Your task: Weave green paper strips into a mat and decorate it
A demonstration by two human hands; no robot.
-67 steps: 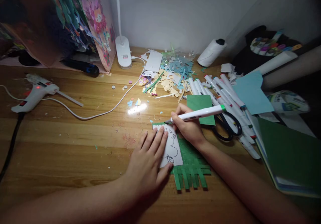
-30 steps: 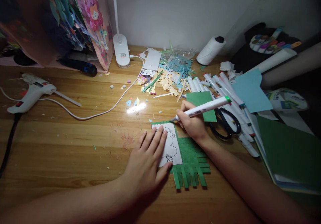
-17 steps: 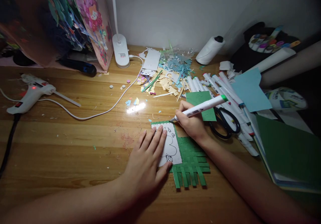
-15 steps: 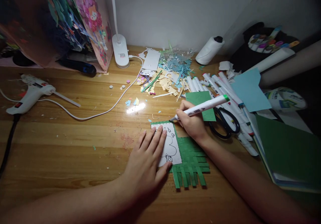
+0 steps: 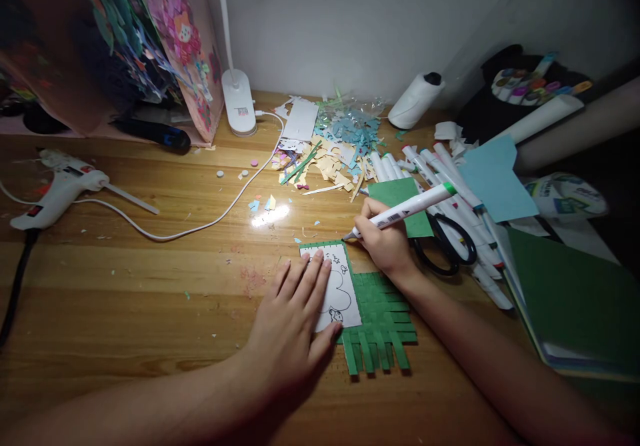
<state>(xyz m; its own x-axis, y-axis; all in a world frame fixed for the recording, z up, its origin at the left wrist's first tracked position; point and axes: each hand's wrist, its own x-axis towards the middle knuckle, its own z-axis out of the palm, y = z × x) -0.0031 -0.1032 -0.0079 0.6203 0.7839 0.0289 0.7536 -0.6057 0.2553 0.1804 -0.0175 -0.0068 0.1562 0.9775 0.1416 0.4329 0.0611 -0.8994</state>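
My left hand (image 5: 295,306) lies flat with fingers stretched over a small white paper (image 5: 345,299) bearing black line drawings: a cloud-like outline, a star and small figures. Beneath that paper is a green woven paper piece (image 5: 380,296) with loose strips along its right and lower sides. Dark tick marks run along its green top border. In my right hand (image 5: 387,239) is a white marker (image 5: 413,207) with a green end, held slanted. Its tip is at the top right corner of the green border; whether it touches cannot be told.
Black-handled scissors (image 5: 445,246), a green paper square (image 5: 403,199) and several markers (image 5: 453,183) lie right. Paper scraps (image 5: 340,146) are heaped behind. A glue gun (image 5: 65,186) sits left, a lamp base (image 5: 239,103) at the back. Green sheets (image 5: 570,293) are stacked far right.
The marker tip has shifted slightly right, toward the corner of the green border. My left hand stays flat on the white paper. The whole view has shifted very slightly.
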